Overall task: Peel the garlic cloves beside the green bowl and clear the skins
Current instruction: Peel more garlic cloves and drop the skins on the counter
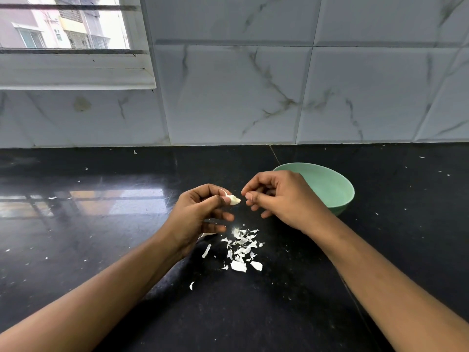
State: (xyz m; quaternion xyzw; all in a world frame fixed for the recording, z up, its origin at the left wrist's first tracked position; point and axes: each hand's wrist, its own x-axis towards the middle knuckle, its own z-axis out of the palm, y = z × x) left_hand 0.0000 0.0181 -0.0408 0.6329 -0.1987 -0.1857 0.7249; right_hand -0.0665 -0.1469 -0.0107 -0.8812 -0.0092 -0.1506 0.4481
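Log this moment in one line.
left hand pinches garlic clove | right hand curled beside clove | skins piled on counter | green bowl behind right hand

The dark tabletop (pixel 101 224) lies open left of the hands, carrying only tiny flecks, and again at the far right. The green bowl (pixel 332 189) stands just behind the right hand (pixel 279 199), which covers its near rim, so that path is blocked. Only a narrow gap parts the hands, and the garlic clove (pixel 234 200) pinched in the left hand (pixel 200 214) juts into it. Beneath them loose skins (pixel 242 247) litter the surface. The tiled wall (pixel 253 97) closes the back; a window ledge (pixel 76 77) overhangs the far left.
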